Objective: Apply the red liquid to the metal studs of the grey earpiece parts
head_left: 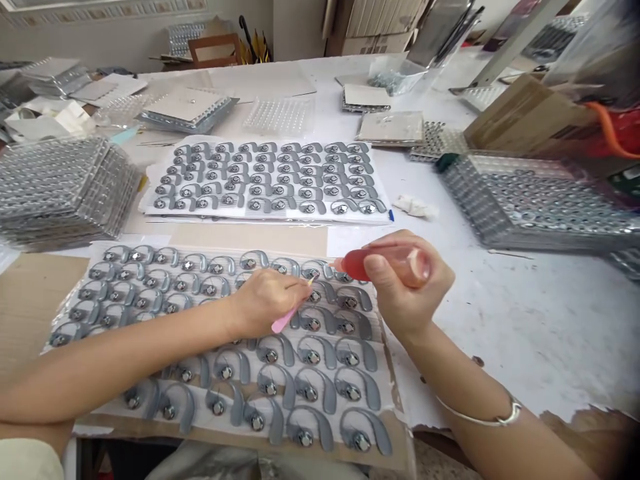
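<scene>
- Bottle, red and see-through, sits in the right hand, fingers and thumb clamped round it; from the head view I see its thin nozzle aimed toward 9 o'clock.
- The left hand pinches a pink stick, fingertips together on it, its pale tip toward 1 o'clock.
- Both tips come close to one round stud on the near sheet. I judge the step in hand to be fine work there; I can't tell whether either tip touches.
- From here, I'd say a move calls for a light squeeze and a lift over the gray hooks in neighboring rows.
- The near sheet spans 5 to 9 o'clock, the left forearm crossing above it; the far sheet lies toward 11.
- At 3 o'clock, white tabletop gives the right arm room, bounded by a tray stack toward 2 and a ragged front edge toward 5.
- Another tray stack limits reach toward 10.
</scene>
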